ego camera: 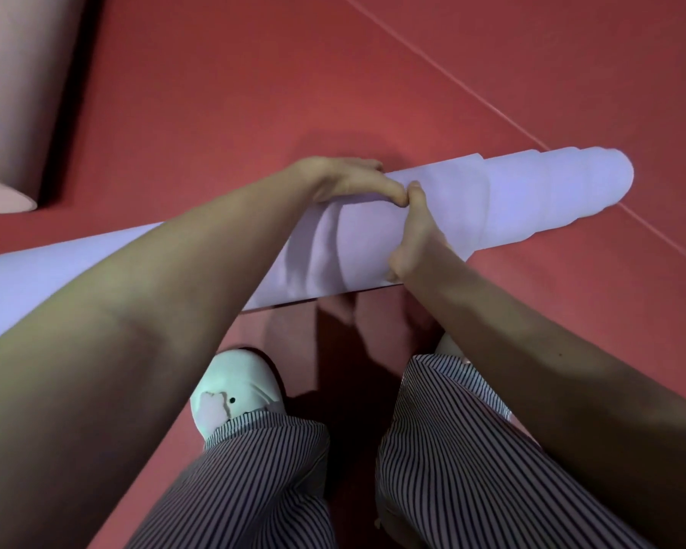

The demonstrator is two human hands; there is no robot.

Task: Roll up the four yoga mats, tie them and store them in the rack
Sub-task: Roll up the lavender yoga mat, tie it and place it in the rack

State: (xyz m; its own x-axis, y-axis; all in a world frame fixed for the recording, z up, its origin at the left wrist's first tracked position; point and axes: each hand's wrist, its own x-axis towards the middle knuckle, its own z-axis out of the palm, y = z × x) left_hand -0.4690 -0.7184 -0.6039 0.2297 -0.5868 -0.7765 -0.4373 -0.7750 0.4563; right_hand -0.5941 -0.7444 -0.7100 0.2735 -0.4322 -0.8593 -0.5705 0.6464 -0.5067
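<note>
Fingers (367, 165) of the left hand (341, 182) curl over the far side of a pale lilac rolled foam yoga mat (531, 200), thumb lying along its top. The right hand (416, 231) clamps the same roll from the near side, its thumb upright and touching the left thumb. At far left a pale pink rolled mat (16, 93) lies on the red floor (254, 73), well apart from the hands. The lilac mat rests on the floor, running from the lower left edge up to the right, partly hidden by the left forearm. Below it are a white shoe (238, 386) and striped trousers (274, 469). The mat's right end is uneven, its layers stepped outward, and touches a thin seam line (452, 77) in the floor.
</note>
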